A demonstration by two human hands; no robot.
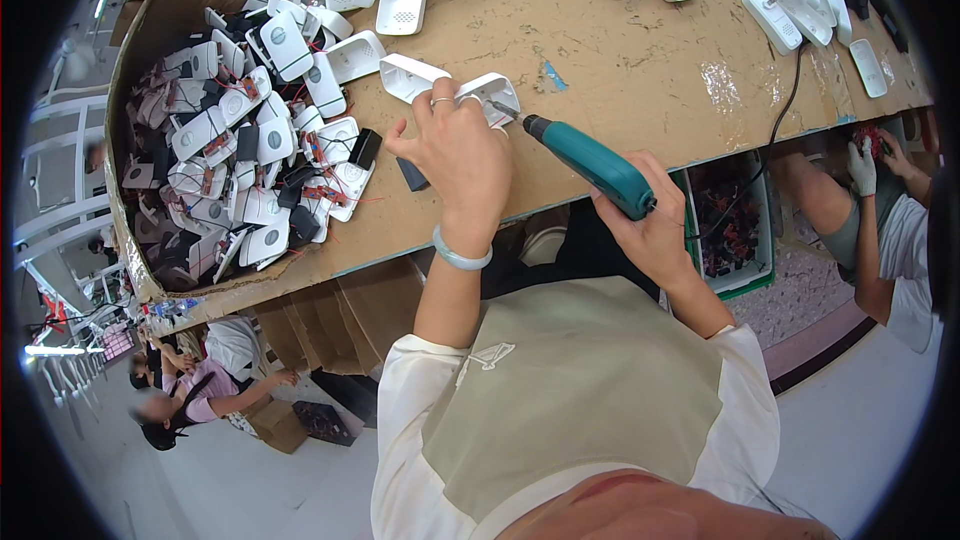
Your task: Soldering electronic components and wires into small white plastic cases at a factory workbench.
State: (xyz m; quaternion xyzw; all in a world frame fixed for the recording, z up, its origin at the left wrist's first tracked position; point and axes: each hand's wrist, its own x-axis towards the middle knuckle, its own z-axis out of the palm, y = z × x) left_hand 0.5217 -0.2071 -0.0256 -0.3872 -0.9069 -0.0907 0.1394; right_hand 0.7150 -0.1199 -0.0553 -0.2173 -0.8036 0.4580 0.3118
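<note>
While the white housing [505, 90] sits at twelve o'clock on the table [640, 70], the left hand [465, 155] bends fingers over it, grip hidden; the right hand [648, 225] clutches the teal screwdriver [590, 165], aimed at the housing; at ten o'clock, a carton [160, 25] brims with white units [285, 45].

L hand [460, 155] on wht casing [504, 91], R hand [648, 225] grips teal elec drvr [592, 162] pointed there.

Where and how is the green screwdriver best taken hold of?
Probably by the thick rear body of the screwdriver, from the near right, where the right hand holds it: its slim dark nose points away-left toward the white case, leaving the back end within reach.
</note>
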